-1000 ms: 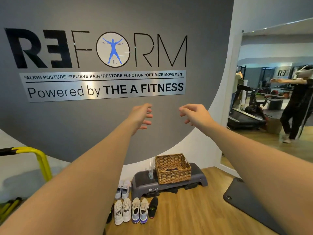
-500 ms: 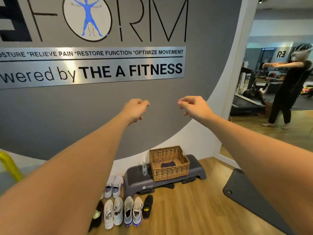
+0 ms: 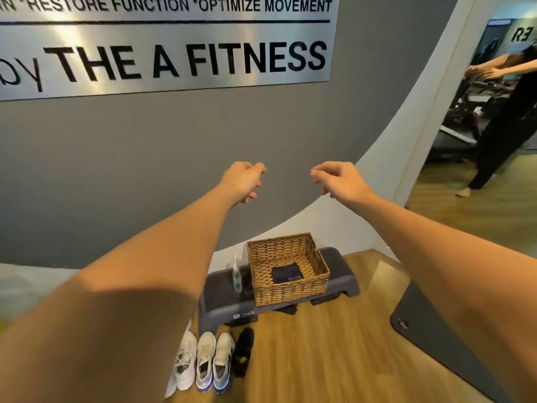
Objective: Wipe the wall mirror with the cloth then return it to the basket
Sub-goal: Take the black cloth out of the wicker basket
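A dark folded cloth (image 3: 287, 274) lies on the bottom of a wicker basket (image 3: 286, 292), which stands on a grey step platform (image 3: 223, 289) against the wall. The wall mirror (image 3: 491, 117) is at the far right and reflects a person with arms stretched out. Both my arms reach forward, high above the basket. My left hand (image 3: 242, 181) and my right hand (image 3: 338, 178) hang with fingers loosely curled and hold nothing.
A clear spray bottle (image 3: 236, 276) stands on the step platform left of the basket. Several shoes (image 3: 209, 362) line the wooden floor in front. A dark exercise mat (image 3: 436, 324) lies at the right. A grey wall with a metal sign (image 3: 174, 48) is ahead.
The view has tilted down and moved closer to the wall and basket. The cloth inside the basket has come into sight. Both hands stay empty, stretched forward.
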A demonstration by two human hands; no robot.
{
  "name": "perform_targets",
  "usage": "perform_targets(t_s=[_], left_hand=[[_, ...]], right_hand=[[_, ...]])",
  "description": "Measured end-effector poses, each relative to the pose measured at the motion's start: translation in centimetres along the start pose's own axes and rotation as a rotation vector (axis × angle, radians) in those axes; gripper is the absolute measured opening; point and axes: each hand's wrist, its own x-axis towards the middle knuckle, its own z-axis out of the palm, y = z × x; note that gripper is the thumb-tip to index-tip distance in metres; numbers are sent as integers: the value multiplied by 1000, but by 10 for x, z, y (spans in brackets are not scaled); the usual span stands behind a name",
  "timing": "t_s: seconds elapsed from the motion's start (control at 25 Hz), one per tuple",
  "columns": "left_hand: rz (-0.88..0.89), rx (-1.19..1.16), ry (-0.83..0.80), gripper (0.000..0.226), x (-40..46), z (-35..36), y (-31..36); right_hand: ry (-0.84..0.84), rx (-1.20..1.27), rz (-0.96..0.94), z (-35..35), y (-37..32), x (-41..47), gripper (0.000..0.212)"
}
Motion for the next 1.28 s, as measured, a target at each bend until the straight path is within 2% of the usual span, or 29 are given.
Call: perform_targets(t_s=[0.12, 0.32, 0.52, 0.72, 0.92, 1.08, 1.16, 1.28], left_hand=[[-59, 9, -24, 22, 77, 30, -20], [-153, 26, -79, 23, 193, 74, -77], [-267, 31, -116, 22, 307, 113, -130], [-369, 37, -174, 20, 376, 175, -199], [-449, 67, -240, 26, 431, 267, -315], [-535, 72, -270, 20, 464, 350, -439], [-595, 99, -284, 36, 479, 389, -510], [-647, 153, -264, 33, 485, 427, -583]], right_hand=[[-50, 16, 74, 23, 50, 61, 16], [-126, 25, 161, 73, 128, 155, 14], [-165, 25, 252, 120, 196, 255, 27], [-214, 12, 379, 171, 279, 298, 34], [-338, -28, 436, 240, 406, 311, 40], [-413, -57, 474, 310, 535, 304, 44], [-450, -68, 507, 345, 599, 293, 46], [-511, -92, 569, 389, 677, 276, 50]])
